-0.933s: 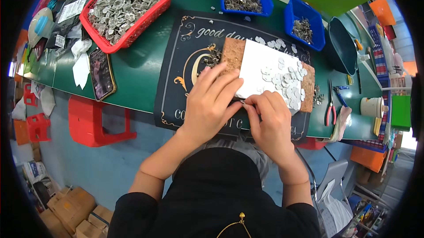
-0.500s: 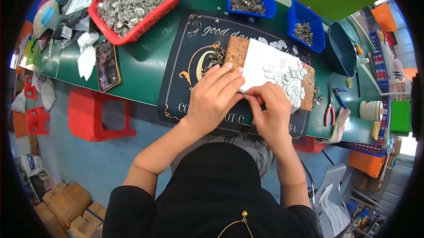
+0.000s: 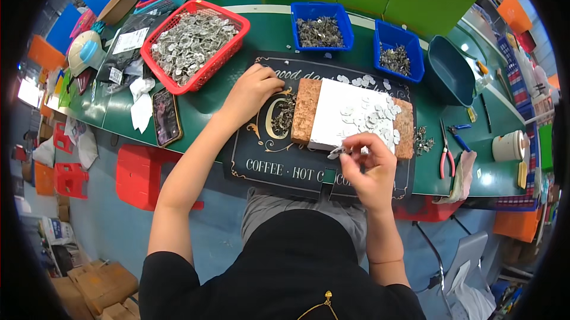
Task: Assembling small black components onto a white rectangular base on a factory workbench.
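Observation:
My right hand [image 3: 374, 168] is closed in a pinch on a small metal piece [image 3: 336, 153], just in front of the white block. My left hand [image 3: 256, 89] is at the far left of the black printed mat [image 3: 267, 154]; its fingers are curled together, and whatever they hold, if anything, is hidden. A white block [image 3: 332, 109] lies across a brown cork-like board [image 3: 306, 112]. Many small flat white pieces [image 3: 374, 115] lie scattered on its right part. Between my left hand and the board sits a pile of small metal parts [image 3: 285, 115].
Beyond my left hand stands a red basket [image 3: 242, 34] of metal pieces. Two blue trays [image 3: 350, 26] of metal parts and a dark green bin [image 3: 454, 70] line the back. Red-handled pliers [image 3: 445, 157], blue-handled pliers [image 3: 458, 136] and a paper roll [image 3: 507, 146] lie right; a phone [image 3: 166, 117] left.
My left hand has left my right hand and moved up and left toward the red basket. The right hand stays before the block, holding the small metal piece. The whole view has shifted.

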Available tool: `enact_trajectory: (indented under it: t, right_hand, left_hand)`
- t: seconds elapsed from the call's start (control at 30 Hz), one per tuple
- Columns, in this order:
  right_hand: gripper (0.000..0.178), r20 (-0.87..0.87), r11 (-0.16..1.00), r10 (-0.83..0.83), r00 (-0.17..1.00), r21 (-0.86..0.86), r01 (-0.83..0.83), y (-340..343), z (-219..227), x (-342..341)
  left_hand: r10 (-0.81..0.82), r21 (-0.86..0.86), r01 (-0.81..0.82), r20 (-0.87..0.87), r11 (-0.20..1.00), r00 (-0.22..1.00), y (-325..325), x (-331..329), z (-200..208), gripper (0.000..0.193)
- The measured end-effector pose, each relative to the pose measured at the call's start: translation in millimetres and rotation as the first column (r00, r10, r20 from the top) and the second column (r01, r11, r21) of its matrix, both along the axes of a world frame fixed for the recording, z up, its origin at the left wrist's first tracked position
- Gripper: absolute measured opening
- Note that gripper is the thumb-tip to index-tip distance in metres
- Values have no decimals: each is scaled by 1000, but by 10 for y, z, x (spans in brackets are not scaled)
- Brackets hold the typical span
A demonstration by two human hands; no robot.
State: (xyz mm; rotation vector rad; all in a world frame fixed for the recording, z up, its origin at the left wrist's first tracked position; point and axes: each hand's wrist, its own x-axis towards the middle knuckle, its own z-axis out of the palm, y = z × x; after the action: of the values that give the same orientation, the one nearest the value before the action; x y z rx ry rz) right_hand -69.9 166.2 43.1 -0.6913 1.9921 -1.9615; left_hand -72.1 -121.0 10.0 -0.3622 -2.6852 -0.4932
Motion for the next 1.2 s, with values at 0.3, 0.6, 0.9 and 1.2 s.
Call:
enact_trajectory:
  t: [0.3,0.6,0.9,1.2]
  right_hand:
    - [16,263,929,104,959,-371,1,-261,-112,-79]
    - [13,351,903,229,908,-425,-64,-243,-142,-18]
    - [12,92,959,86,992,-277,-58,-292,-133,41]
    - [16,-358,997,-78,931,-29,72,-292,-86,28]
  left_hand:
    - [-26,940,-132,147,314,989,1057,701,380,17]
    - [-191,987,-108,83,-121,978,1182,752,240,16]
    - [-149,975,-108,79,-195,986,1176,729,196,19]
    - [-23,985,-85,83,-149,996,1266,748,193,18]
